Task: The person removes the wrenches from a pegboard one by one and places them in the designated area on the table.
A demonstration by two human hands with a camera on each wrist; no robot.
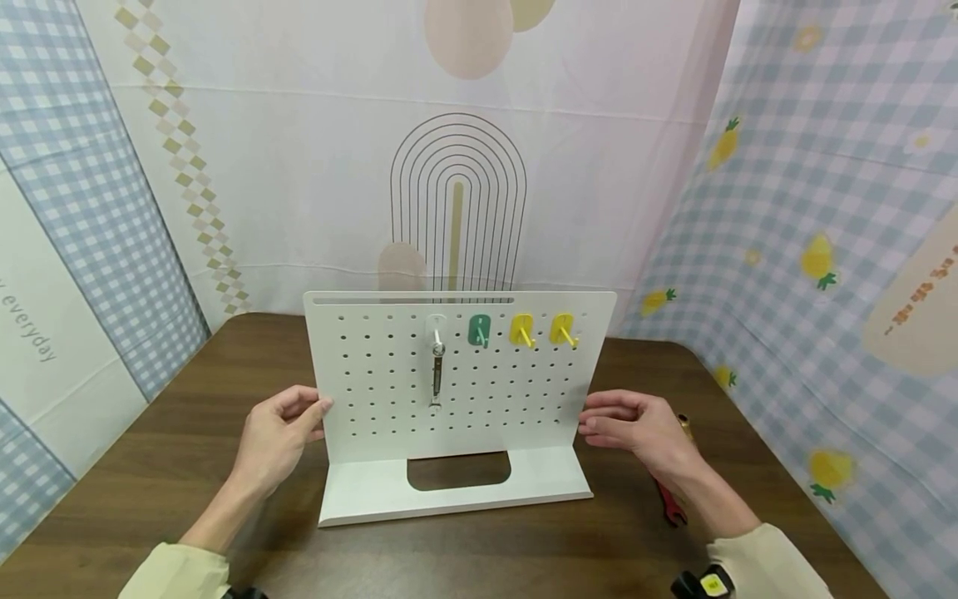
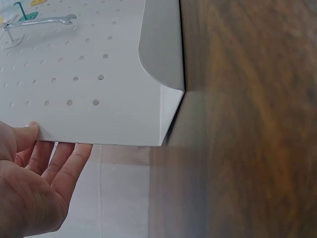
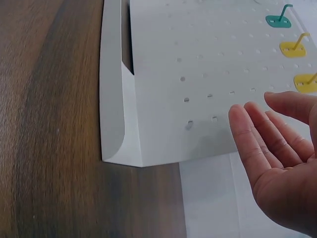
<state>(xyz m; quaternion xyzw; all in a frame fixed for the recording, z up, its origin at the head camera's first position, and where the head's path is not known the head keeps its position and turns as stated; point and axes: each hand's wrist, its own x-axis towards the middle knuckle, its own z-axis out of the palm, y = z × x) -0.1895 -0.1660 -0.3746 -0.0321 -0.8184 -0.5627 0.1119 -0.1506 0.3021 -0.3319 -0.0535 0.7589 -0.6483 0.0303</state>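
A white pegboard stands upright on its bent base on the table. My left hand grips its left edge, thumb on the front face and fingers behind, as the left wrist view shows. At the right edge, my right hand is held with fingers extended and the thumb apart; in the right wrist view the fingers overlap the board. A metal wrench hangs from a white hook. To its right are a green hook and two yellow hooks.
Right of the board, partly hidden by my right forearm, a red tool with an open-wrench end lies on the wooden table. A brass-coloured tool end shows behind that hand. Patterned cloths hang at the back and sides.
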